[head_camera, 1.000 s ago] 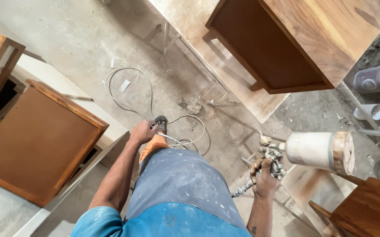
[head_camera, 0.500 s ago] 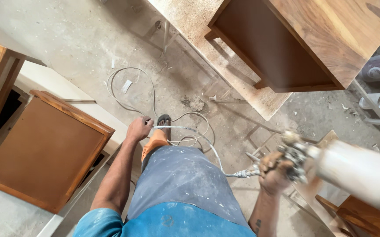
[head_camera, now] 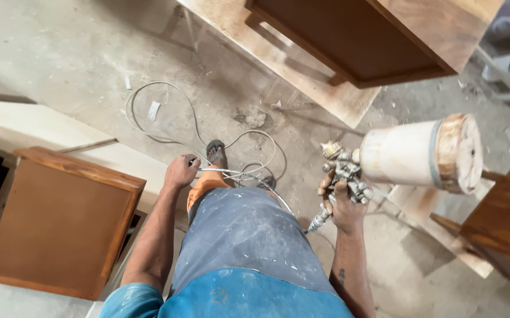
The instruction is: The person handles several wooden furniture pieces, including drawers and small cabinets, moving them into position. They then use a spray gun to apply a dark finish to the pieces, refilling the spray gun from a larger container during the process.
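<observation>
My right hand grips the metal body of a paint spray gun, whose big white cup with a stained lid points right. My left hand is closed on the thin grey air hose that runs across my thigh to the gun's base. More of the hose lies in loops on the concrete floor beyond my sandalled foot. I stand over my paint-flecked grey shorts and blue shirt.
A brown wooden cabinet stands at my left on a pale board. Another brown cabinet rests on a plank at the top. A wooden piece sits at right, with white containers behind it.
My right hand has swung the spray gun back to the left and raised it, so the cup is sharp again. The left hand keeps its hold on the hose.
</observation>
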